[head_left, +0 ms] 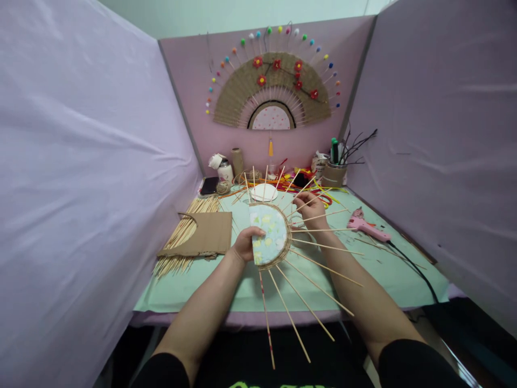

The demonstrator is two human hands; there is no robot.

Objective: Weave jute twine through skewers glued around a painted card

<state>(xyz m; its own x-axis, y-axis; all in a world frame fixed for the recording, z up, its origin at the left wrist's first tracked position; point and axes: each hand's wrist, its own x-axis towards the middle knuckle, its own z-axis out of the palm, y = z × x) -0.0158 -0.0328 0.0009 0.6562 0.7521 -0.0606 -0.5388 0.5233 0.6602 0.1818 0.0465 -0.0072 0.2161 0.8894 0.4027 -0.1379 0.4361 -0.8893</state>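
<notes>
A half-round fan base (270,233) covered in light blue patterned cloth is gripped at its straight side by my left hand (245,243), thumb on the front. Thin bamboo sticks (323,248) spread out from its curved edge like rays; one low stick has red marks. Brown twine (289,237) runs along the curve, around the stick bases. My right hand (312,209) is among the upper right sticks, its fingers pinched together. A thin loose strand, seemingly the twine, hangs by these fingers; the pinch itself is partly hidden.
Cardboard (214,231) lies over a bundle of sticks (177,231) at left. A pink glue gun (367,226) with a black cord rests at right. Pipe cleaners (327,196), a white disc (264,192), a phone (209,186) and jars stand behind. A finished fan (278,81) hangs on the back wall.
</notes>
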